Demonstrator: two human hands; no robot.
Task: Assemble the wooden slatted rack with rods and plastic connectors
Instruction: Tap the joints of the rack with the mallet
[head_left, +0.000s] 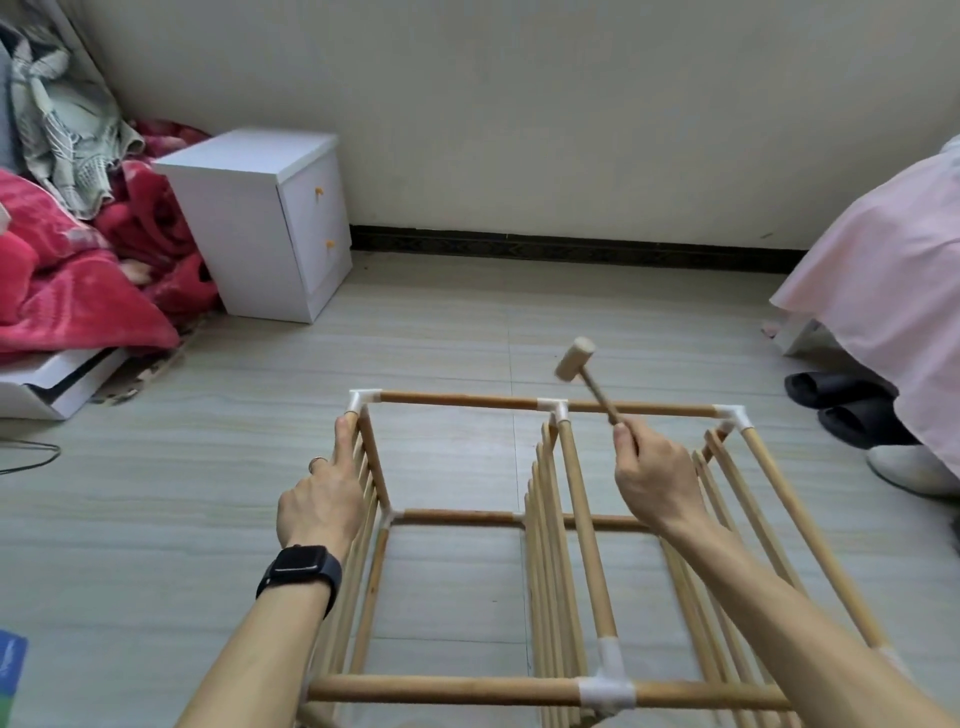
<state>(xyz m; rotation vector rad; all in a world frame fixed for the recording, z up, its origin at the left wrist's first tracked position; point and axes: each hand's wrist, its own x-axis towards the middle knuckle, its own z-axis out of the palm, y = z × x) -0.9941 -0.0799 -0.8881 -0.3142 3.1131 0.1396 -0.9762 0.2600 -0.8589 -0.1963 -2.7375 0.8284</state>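
Note:
The wooden rack (467, 401) lies on its side on the floor, with three slatted panels joined by round rods and white plastic connectors (553, 406). My left hand (324, 493) rests on the left slatted panel, index finger stretched toward the far left corner connector (362, 400). My right hand (652, 478) grips the handle of a small wooden mallet (575, 359). The mallet head is raised above and just beyond the far top rod, near the middle connector. A black watch sits on my left wrist.
A white two-drawer bedside cabinet (270, 218) stands at the back left beside red blankets (78, 280). A bed with a pink cover (893, 270) is at the right, with dark slippers (841, 405) and a white shoe beneath. The floor is pale tile.

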